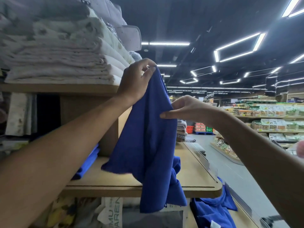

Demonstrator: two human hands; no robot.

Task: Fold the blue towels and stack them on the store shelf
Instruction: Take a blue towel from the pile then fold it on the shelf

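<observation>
The blue towel (pixel 148 145) hangs pinched: left hand (pixel 134 81) at 12 o'clock, right hand (pixel 189 109) at 3; the left forearm (pixel 65 145) half-hides the folded towels (pixel 88 160).

The hanging towel (pixel 148 137) falls before the shelf (pixel 200 178), folded towels (pixel 88 162) lie on it at left, stacked quilts (pixel 65 68) rest above.
</observation>
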